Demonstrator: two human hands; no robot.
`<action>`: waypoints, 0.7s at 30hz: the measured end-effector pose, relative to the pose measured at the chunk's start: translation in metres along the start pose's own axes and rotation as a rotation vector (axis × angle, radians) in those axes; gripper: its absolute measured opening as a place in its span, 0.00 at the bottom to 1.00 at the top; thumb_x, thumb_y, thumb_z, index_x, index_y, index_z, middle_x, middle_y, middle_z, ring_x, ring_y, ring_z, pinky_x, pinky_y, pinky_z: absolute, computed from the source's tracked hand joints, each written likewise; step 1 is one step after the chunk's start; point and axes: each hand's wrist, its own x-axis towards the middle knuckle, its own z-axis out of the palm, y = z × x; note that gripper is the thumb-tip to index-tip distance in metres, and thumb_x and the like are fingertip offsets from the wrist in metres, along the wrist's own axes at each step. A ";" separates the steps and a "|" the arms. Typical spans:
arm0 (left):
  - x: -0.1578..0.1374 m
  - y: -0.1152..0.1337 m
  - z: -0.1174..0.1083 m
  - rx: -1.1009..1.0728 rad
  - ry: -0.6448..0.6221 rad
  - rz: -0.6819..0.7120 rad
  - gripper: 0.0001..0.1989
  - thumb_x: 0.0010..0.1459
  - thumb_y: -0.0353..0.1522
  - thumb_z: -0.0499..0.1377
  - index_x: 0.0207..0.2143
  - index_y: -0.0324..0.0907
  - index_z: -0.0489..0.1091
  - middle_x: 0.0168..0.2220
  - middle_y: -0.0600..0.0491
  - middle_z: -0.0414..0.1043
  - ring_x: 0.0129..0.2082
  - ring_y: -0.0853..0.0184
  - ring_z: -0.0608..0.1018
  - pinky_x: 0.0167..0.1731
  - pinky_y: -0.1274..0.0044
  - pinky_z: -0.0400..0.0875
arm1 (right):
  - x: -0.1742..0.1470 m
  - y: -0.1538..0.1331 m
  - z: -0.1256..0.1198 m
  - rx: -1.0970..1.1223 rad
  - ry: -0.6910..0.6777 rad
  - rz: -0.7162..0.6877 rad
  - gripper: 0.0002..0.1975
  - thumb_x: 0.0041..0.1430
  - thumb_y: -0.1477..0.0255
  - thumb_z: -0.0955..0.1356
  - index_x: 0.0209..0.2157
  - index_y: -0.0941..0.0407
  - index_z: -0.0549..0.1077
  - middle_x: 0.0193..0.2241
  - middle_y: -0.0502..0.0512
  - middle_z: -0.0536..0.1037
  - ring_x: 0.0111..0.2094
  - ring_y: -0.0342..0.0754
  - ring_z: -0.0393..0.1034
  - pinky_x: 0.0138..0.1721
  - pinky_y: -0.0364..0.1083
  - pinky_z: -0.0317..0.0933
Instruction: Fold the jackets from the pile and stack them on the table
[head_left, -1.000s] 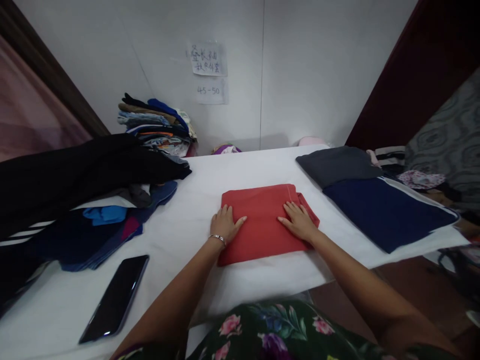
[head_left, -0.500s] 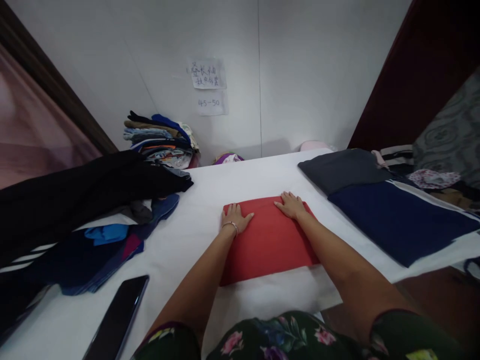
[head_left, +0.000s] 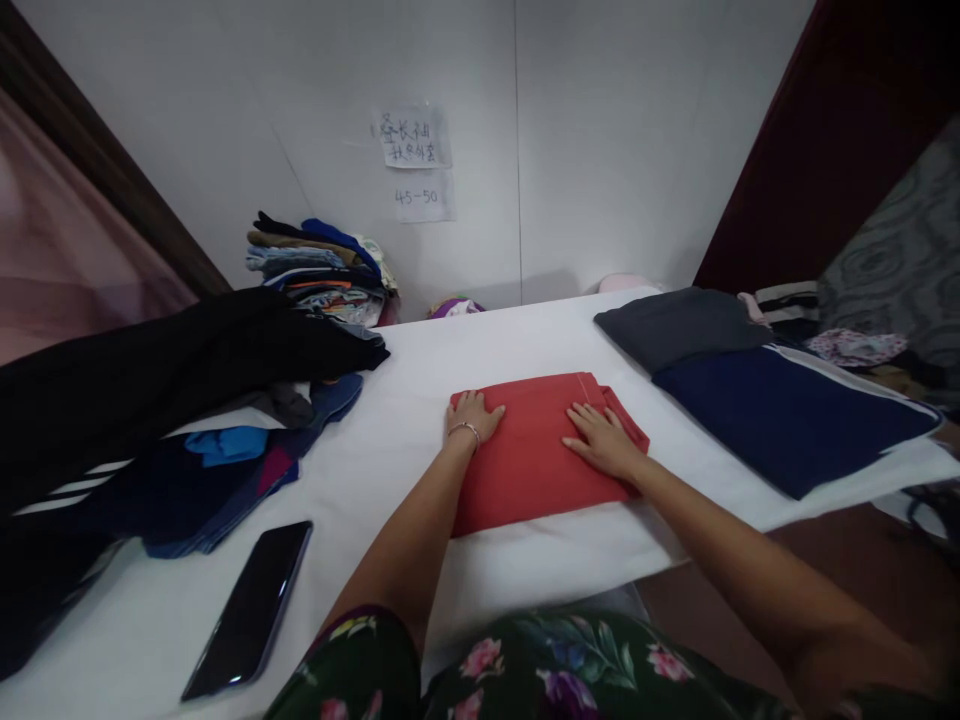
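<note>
A red folded garment [head_left: 532, 450] lies on the white-covered table [head_left: 420, 365] in front of me. Its exact kind does not show. My left hand [head_left: 475, 415], with a bracelet at the wrist, rests flat on its upper left part, fingers spread. On the right part lies my right hand [head_left: 604, 438], palm down with fingers apart, touching the cloth. Beyond that hand, the right end shows a stitched line and a layered, uneven edge.
Dark clothes [head_left: 187, 370] are heaped at the left, with a stack of folded clothes [head_left: 322, 265] behind. A phone [head_left: 251, 605] lies at the front left. Dark grey [head_left: 682, 325] and navy [head_left: 787, 410] folded garments lie at the right. Paper signs [head_left: 415, 140] hang on the wall.
My right hand has moved from the garment's far right corner toward me. The garment's right end now shows a stitched edge and loose layers. My left hand stays at the upper left.
</note>
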 end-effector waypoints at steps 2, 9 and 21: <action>-0.002 -0.001 -0.001 -0.036 0.061 0.001 0.29 0.59 0.47 0.47 0.56 0.39 0.64 0.63 0.44 0.55 0.63 0.55 0.57 0.59 0.62 0.52 | -0.025 0.002 0.005 -0.022 0.082 0.033 0.33 0.63 0.51 0.53 0.63 0.55 0.55 0.65 0.58 0.52 0.66 0.55 0.42 0.63 0.60 0.37; -0.016 -0.020 0.005 -0.152 0.156 0.073 0.24 0.59 0.41 0.51 0.54 0.39 0.67 0.61 0.46 0.60 0.62 0.59 0.60 0.60 0.69 0.53 | -0.063 0.018 0.008 -0.026 0.154 0.088 0.32 0.64 0.54 0.54 0.63 0.57 0.55 0.65 0.58 0.50 0.65 0.53 0.44 0.63 0.56 0.39; -0.092 -0.033 0.025 -0.341 0.210 -0.080 0.41 0.56 0.48 0.53 0.64 0.34 0.47 0.67 0.39 0.42 0.65 0.55 0.52 0.61 0.65 0.54 | -0.095 0.030 0.023 0.070 0.350 0.358 0.29 0.63 0.61 0.57 0.62 0.60 0.57 0.59 0.65 0.63 0.61 0.62 0.53 0.58 0.63 0.48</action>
